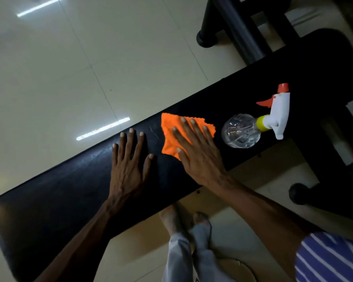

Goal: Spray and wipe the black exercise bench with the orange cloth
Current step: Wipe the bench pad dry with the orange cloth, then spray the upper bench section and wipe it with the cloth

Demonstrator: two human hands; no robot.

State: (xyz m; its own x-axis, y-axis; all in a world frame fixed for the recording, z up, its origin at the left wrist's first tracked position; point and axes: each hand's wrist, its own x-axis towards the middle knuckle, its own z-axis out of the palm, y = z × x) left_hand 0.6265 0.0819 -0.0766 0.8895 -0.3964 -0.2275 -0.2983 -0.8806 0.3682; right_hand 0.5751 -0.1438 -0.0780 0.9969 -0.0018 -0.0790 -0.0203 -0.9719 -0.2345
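Two bare hands lie flat on the long black padded exercise bench, which runs slantwise across the view from lower left to upper right, and nearest of all, below the bench edge, the person's bare feet and pale grey trouser legs stand on the floor beside a blue-and-white striped sleeve at the lower right. The left hand rests palm down on the bare vinyl with its fingers straight and slightly spread, holding nothing; it looks placed there as a prop, to steady the body while the other arm works. Just beside it, but not touching it, the right hand presses down on the crumpled orange microfibre cloth, fingers straight and fanned wide over it with the thumb lying at the cloth's near edge; such a flat, spread hand suits pushing the cloth across the padding with even pressure rather than lifting it, so the wiping step seems to be in hand. Near the cloth, further along the bench and apart from both hands, the clear round-bodied plastic spray bottle with yellow collar, white head and orange trigger and nozzle lies on its side, probably laid down to free the hand and kept within reach for more spraying. Whether the vinyl is wet cannot be told. Beyond the bench lie glossy pale floor tiles reflecting strip lights, and black tubular frame legs at the upper right.
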